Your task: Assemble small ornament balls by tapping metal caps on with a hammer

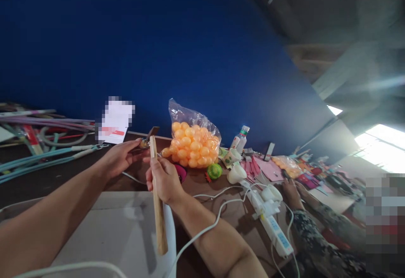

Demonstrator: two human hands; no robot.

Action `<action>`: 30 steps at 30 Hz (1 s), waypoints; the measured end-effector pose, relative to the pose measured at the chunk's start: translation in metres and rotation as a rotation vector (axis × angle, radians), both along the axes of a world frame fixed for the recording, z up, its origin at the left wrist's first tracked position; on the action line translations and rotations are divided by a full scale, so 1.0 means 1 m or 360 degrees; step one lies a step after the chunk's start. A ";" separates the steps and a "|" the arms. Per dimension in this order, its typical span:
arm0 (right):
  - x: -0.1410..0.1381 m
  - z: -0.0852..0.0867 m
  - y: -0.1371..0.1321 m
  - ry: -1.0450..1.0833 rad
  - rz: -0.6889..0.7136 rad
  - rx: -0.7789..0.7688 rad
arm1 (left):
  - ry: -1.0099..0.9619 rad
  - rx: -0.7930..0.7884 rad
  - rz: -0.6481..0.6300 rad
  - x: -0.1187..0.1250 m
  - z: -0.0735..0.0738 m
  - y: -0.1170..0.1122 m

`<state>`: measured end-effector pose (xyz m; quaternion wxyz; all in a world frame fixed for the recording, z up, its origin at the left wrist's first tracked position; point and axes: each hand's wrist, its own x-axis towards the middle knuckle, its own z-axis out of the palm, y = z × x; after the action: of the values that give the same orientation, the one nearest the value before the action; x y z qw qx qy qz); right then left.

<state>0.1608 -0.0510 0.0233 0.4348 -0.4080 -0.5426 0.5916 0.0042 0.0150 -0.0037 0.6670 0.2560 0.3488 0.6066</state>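
My right hand is wrapped round the wooden handle of a tool, which stands nearly upright with its lower end over a white bin. Near the handle's top is a dark flat piece; I cannot tell whether it belongs to the tool. My left hand is closed at the fingertips by a small shiny thing, too small to name, just left of the handle's top. Behind my right hand stands a clear bag of orange balls, and a magenta round object is partly hidden by that hand.
The white bin is close below my hands. A power strip and white cables lie to the right, beside tape rolls, a bottle and a green round toy. Another person's hands work farther right. Blue-handled cords lie left.
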 end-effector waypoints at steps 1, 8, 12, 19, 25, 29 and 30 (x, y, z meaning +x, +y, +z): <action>0.000 0.000 -0.001 -0.0005 0.0001 0.0025 | 0.0013 0.0022 -0.0017 -0.001 -0.002 0.001; -0.001 0.001 -0.001 -0.0089 0.0012 -0.0019 | 0.0043 -0.0010 0.0017 0.000 0.000 0.000; 0.000 -0.003 0.001 -0.0017 0.0015 0.0058 | 0.0030 -0.0014 0.0017 0.000 0.000 0.001; 0.000 -0.004 0.002 -0.0027 0.0041 0.0014 | 0.0012 -0.0029 0.0054 0.000 0.000 0.002; 0.001 -0.004 0.002 -0.0043 0.0052 0.0012 | -0.0008 0.0012 0.0051 -0.002 -0.006 0.005; 0.000 -0.004 0.001 -0.0061 0.0082 0.0030 | -0.0002 0.0036 0.0038 -0.002 -0.006 0.005; 0.000 -0.004 0.001 -0.0064 0.0088 0.0016 | -0.0001 0.0034 0.0041 -0.002 -0.006 0.004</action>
<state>0.1609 -0.0502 0.0190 0.4093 -0.4024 -0.5652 0.5925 0.0027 0.0194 -0.0093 0.6564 0.2583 0.3453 0.6190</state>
